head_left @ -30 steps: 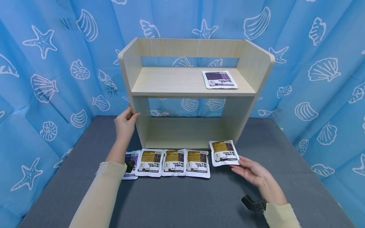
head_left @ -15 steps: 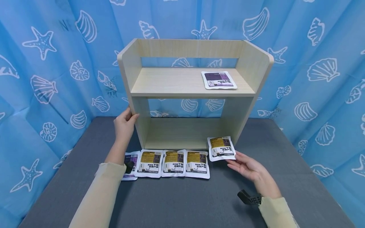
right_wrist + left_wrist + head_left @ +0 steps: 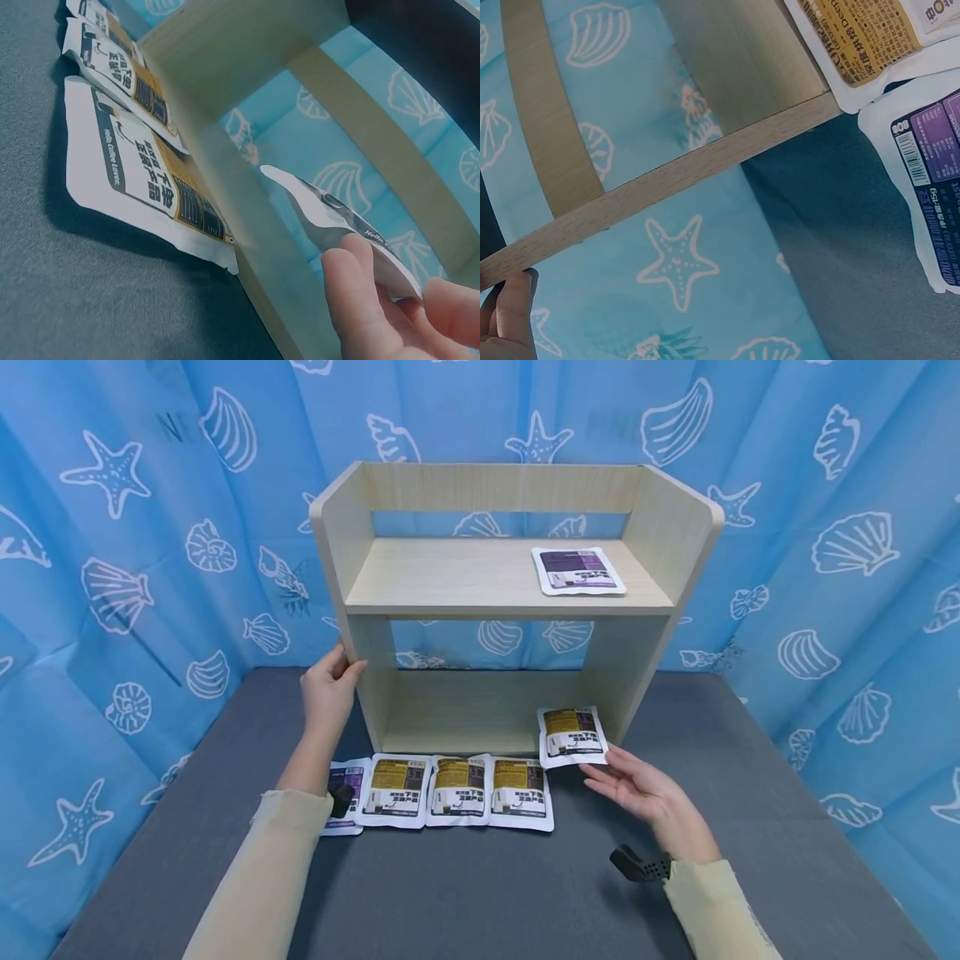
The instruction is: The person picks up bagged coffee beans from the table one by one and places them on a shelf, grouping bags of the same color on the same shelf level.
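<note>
My right hand (image 3: 637,783) pinches a white-edged coffee pouch (image 3: 573,733) with a gold and white label by its lower right corner. In the right wrist view the pouch (image 3: 337,214) is seen nearly edge-on, between thumb and fingers. It is held at the front of the lower compartment of a pale wooden shelf (image 3: 510,610), near the right side panel. My left hand (image 3: 330,685) grips the front edge of the shelf's left panel, thumb in front; most of its fingers are hidden behind. A purple-labelled pouch (image 3: 582,570) lies flat on the upper board's right part.
Several gold-labelled pouches (image 3: 520,793) lie in a row before the shelf's base on the dark grey tabletop (image 3: 450,893). A purple-labelled pouch (image 3: 349,785) at the row's left end is partly hidden by my left wrist. A blue seashell curtain (image 3: 187,527) hangs behind.
My right hand has carried the gold-labelled pouch up, forward and a little left, from in front of the shelf to the lower compartment's opening. My left hand has stayed on the panel.
</note>
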Demonstrator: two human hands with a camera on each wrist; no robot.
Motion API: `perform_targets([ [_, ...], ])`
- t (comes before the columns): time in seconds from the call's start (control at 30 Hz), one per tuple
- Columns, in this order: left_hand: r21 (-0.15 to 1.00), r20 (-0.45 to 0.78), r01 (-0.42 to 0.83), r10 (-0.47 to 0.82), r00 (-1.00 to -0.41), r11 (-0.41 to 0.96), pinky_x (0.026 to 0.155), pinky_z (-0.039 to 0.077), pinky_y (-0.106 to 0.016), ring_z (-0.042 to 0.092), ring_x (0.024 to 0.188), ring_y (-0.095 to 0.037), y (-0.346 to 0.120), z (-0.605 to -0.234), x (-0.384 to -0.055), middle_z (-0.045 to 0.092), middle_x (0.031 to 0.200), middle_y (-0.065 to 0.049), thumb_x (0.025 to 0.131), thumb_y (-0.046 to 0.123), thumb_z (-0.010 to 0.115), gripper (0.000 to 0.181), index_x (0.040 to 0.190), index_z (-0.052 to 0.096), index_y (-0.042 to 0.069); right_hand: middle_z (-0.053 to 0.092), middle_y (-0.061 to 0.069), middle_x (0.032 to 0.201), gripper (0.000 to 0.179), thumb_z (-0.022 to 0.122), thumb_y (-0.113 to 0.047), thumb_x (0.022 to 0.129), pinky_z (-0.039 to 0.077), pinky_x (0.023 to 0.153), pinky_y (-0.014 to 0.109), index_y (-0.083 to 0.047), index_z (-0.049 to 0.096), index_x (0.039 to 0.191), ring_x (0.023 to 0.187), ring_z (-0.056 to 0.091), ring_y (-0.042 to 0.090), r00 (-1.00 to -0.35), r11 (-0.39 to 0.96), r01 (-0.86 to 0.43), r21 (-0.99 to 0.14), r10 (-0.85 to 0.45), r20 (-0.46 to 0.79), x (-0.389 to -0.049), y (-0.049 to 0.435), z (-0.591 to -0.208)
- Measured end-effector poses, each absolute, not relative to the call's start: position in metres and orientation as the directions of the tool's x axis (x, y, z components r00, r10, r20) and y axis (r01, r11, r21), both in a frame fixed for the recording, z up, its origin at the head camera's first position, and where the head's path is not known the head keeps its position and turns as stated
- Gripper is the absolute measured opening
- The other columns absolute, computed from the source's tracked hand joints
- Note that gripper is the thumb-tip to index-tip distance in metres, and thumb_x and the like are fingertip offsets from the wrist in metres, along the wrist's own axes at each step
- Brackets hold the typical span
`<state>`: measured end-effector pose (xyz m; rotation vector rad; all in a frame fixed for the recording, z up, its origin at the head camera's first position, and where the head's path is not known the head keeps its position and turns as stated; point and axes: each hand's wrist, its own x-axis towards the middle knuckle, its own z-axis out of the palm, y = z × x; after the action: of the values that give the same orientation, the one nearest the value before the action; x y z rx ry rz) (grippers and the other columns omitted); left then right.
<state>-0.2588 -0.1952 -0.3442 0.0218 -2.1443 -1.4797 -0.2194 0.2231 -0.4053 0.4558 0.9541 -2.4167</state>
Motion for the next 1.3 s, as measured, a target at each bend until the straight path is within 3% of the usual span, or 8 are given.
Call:
perform_targets([
  [0.1,0.871,0.420,0.287,-0.300,-0.857,0.399,0.095,0.050,-0.040,0.059,0.118,-0.025,-0.195,-0.343,-0.259,0.060,0.131,-0.014,0.096,0.010,0.061,0.041,0.137,0.056,0.009,0.068,0.012,0.095,0.068,0.040,-0.013,0.104,0.050,0.096,0.044,-0.024,-0.001,0.157,0.090,0.069,0.026,-0.820,-0.629,0.558,-0.541,-0.321,-0.473,-0.223,0.221,-0.404],
  [0.33,0.868,0.422,0.287,-0.300,-0.855,0.405,0.094,0.050,-0.040,0.059,0.118,-0.025,-0.195,-0.344,-0.258,0.059,0.131,-0.014,0.096,0.009,0.061,0.043,0.138,0.055,0.010,0.069,0.012,0.092,0.067,0.044,-0.015,0.103,0.042,0.103,0.041,-0.026,0.006,0.157,0.089,0.069,0.027,-0.809,-0.648,0.560,-0.515,-0.293,-0.510,-0.231,0.217,-0.402],
  [0.5,0.865,0.428,0.289,-0.301,-0.852,0.409,0.093,0.051,-0.041,0.060,0.117,-0.026,-0.195,-0.345,-0.259,0.060,0.130,-0.015,0.096,0.009,0.061,0.041,0.137,0.056,0.008,0.069,0.013,0.091,0.065,0.047,-0.013,0.102,0.043,0.102,0.041,-0.026,0.015,0.157,0.088,0.070,0.027,-0.804,-0.673,0.551,-0.493,-0.270,-0.529,-0.238,0.213,-0.403],
  [0.7,0.864,0.436,0.299,-0.303,-0.848,0.406,0.094,0.051,-0.042,0.060,0.116,-0.028,-0.195,-0.345,-0.260,0.060,0.129,-0.017,0.096,0.008,0.062,0.041,0.136,0.057,0.007,0.068,0.015,0.090,0.036,0.048,-0.012,0.101,0.046,0.100,0.039,-0.020,0.040,0.135,0.083,0.070,0.028,-0.798,-0.716,0.530,-0.455,-0.239,-0.554,-0.244,0.209,-0.406],
  [0.77,0.864,0.435,0.297,-0.303,-0.848,0.407,0.094,0.051,-0.042,0.060,0.116,-0.028,-0.195,-0.345,-0.260,0.060,0.129,-0.017,0.096,0.009,0.062,0.041,0.137,0.056,0.007,0.069,0.015,0.089,0.035,0.047,-0.012,0.102,0.046,0.100,0.039,-0.020,0.040,0.135,0.083,0.070,0.027,-0.798,-0.720,0.523,-0.456,-0.226,-0.559,-0.246,0.208,-0.407],
  [0.9,0.863,0.432,0.291,-0.304,-0.849,0.413,0.094,0.051,-0.041,0.060,0.117,-0.027,-0.196,-0.346,-0.260,0.060,0.129,-0.016,0.096,0.008,0.061,0.041,0.137,0.056,0.008,0.069,0.014,0.087,0.053,0.046,-0.014,0.102,0.046,0.099,0.037,-0.026,0.028,0.151,0.083,0.070,0.026,-0.792,-0.723,0.523,-0.451,-0.218,-0.570,-0.250,0.207,-0.407],
  [1.0,0.864,0.428,0.286,-0.304,-0.851,0.415,0.094,0.050,-0.041,0.059,0.117,-0.026,-0.196,-0.345,-0.260,0.060,0.130,-0.016,0.096,0.008,0.061,0.042,0.137,0.056,0.009,0.069,0.014,0.086,0.058,0.046,-0.015,0.102,0.046,0.100,0.037,-0.027,0.022,0.154,0.083,0.070,0.024,-0.786,-0.725,0.524,-0.447,-0.211,-0.580,-0.253,0.204,-0.406],
  [1.3,0.863,0.425,0.283,-0.299,-0.855,0.418,0.095,0.050,-0.040,0.059,0.118,-0.026,-0.195,-0.344,-0.258,0.059,0.131,-0.015,0.096,0.009,0.061,0.042,0.138,0.055,0.010,0.067,0.013,0.089,0.038,0.047,-0.016,0.102,0.044,0.102,0.035,-0.022,0.040,0.139,0.089,0.069,0.023,-0.775,-0.754,0.497,-0.430,-0.163,-0.610,-0.261,0.196,-0.407],
])
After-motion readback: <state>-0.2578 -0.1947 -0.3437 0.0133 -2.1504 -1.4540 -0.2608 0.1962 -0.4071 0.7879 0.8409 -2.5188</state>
